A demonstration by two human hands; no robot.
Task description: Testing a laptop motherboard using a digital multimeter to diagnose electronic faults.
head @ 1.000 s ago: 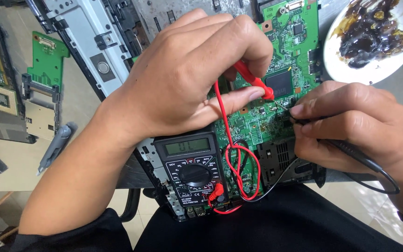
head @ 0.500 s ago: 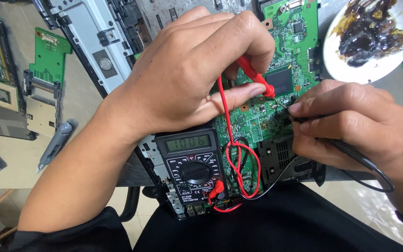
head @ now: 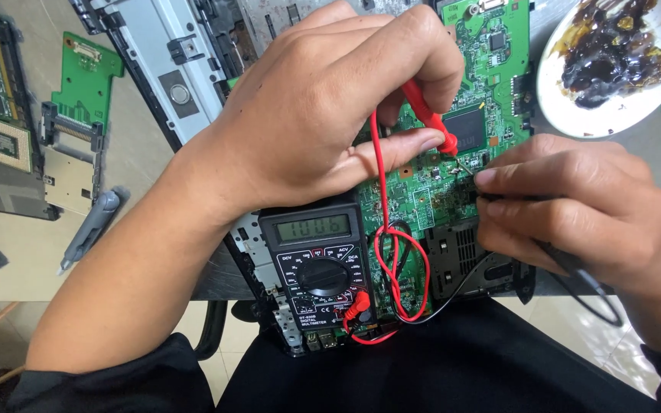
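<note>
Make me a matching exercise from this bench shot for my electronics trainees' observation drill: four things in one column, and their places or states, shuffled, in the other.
Things:
1. red probe
2. black probe
3. multimeter
4. white dish

Places or states:
A. top right, holding dark sticky residue
B. pinched in the left hand, tip on the green circuit board
C. lying at the board's near edge, display lit with digits
D. held in the right hand

Pairs: 1-B, 2-D, 3-C, 4-A
</note>
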